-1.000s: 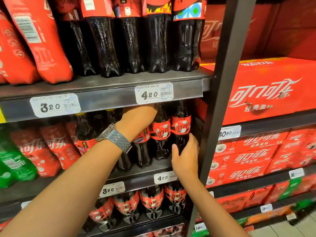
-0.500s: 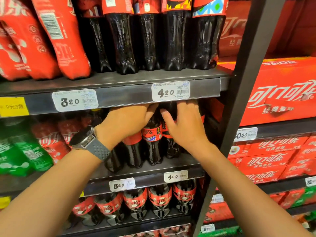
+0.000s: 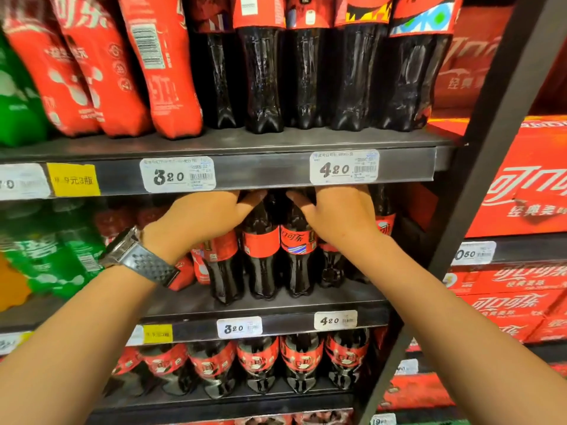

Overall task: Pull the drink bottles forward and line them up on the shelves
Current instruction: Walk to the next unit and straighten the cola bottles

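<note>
Both hands are up at the middle shelf [image 3: 264,305], reaching in just under the edge of the shelf above. The left hand [image 3: 205,216], with a watch [image 3: 139,259] on the wrist, is curled at the neck of one dark cola bottle [image 3: 260,250] with a red label; the thumb lies across the top of it, but the fingers go behind and I cannot tell how firmly they grip. The right hand [image 3: 340,216] is beside it, the fingers bent over the tops of the next bottles — the thumb touches the neck of the bottle with the striped label [image 3: 299,250], and the other fingers disappear under the shelf edge, so how much they hold is hidden. These cola bottles stand upright in a tight row near the front of the middle shelf, touching one another, with one more bottle [image 3: 385,216] at the right end, next to the dark upright post [image 3: 491,148]. On the edge of the upper shelf are two white price tags, 3.20 [image 3: 178,174] and 4.20 [image 3: 345,167], and a yellow tag [image 3: 73,180]. Above stand larger cola bottles [image 3: 352,75], and left of them red-wrapped ones [image 3: 159,65], leaning. The lower shelf [image 3: 276,328] carries another row of small bottles [image 3: 257,363]. To the right — red drink cartons [image 3: 521,185] in stacks.
</note>
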A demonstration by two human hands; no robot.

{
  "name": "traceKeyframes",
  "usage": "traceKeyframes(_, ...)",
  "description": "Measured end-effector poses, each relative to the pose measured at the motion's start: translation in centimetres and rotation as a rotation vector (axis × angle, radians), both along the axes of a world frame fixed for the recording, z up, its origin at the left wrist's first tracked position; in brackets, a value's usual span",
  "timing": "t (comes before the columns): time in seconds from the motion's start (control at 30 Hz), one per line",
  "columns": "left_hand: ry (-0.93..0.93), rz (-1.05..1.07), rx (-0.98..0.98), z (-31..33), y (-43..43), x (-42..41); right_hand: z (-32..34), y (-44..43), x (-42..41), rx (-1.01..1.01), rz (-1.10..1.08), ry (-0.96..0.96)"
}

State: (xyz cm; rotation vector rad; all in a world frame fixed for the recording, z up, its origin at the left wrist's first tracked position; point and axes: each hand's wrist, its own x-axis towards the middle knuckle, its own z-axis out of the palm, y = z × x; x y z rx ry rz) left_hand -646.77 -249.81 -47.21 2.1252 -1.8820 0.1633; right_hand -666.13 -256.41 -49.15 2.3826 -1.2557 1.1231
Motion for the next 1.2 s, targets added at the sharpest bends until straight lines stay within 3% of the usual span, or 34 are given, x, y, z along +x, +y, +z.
traceKeyframes(0.13, -0.047, -0.027, -0.021, 0.0, 0.1, 0.2, 0.1, -0.5, -0.2, 0.030, 0.027, 0.007)
traceKeyframes(0.3, -0.178, -0.087, -0.237, -0.4, 0.3, -0.4, 0.2, -0.2, -0.3, 0.006, 0.011, 0.055)
traceKeyframes(0.47, -0.110, -0.110, -0.298, -0.6, 1.0, 1.2, 0.0, 0.6, 0.4, -0.066, -0.011, 0.142)
traceKeyframes(0.67, -0.094, -0.012, -0.326, -1.2, 0.3, 0.7, 0.5, 2.0, 4.0, -0.036, 0.206, 0.151)
traceKeyframes(0.83, 0.031, 0.017, -0.361, -2.6, 2.2, 3.8, 0.4, 1.8, 4.3, -0.016, 0.196, 0.141)
traceKeyframes(0.93, 0.206, -0.002, -0.428, -3.3, 3.4, 5.0, 0.6, 1.7, 5.2, 0.152, 0.143, 0.185)
traceKeyframes(1.03, 0.366, 0.028, -0.384, -3.6, 4.0, 5.2, 0.8, 1.4, 5.6, 0.155, 0.136, 0.176)
traceKeyframes(1.2, 0.434, 0.133, -0.383, -5.1, 4.1, 4.3, 0.9, 1.4, 5.0, 0.271, 0.207, 0.130)
